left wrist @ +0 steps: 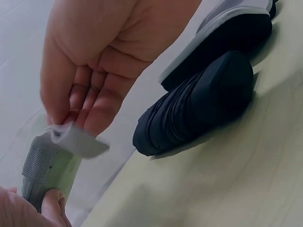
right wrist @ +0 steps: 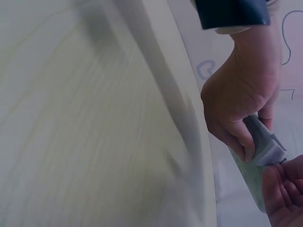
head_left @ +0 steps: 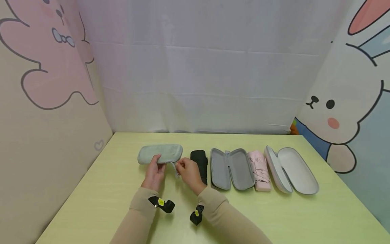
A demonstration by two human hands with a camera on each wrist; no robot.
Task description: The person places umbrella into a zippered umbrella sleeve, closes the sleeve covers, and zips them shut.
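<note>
A pale green zip-style case (head_left: 159, 152) is held up off the table at the left. My left hand (head_left: 154, 176) grips its near side, thumb over the top and fingers beneath. At the case's right end my right hand (head_left: 190, 173) pinches with thumb and forefinger beside a grey strap (head_left: 173, 166) that hangs there. In the left wrist view the ribbed grey strap (left wrist: 85, 142) sticks out from the case end, close under the right fingertips. Whether a zip pull lies between those fingertips is hidden.
Right of the hands stand a black folded umbrella (head_left: 198, 162), an opened grey case (head_left: 240, 169), a pink folded umbrella (head_left: 260, 171) and an opened white case (head_left: 298, 171), in a row. A white curtain (head_left: 195, 84) hangs behind the table (head_left: 91, 203), with printed panels at both sides.
</note>
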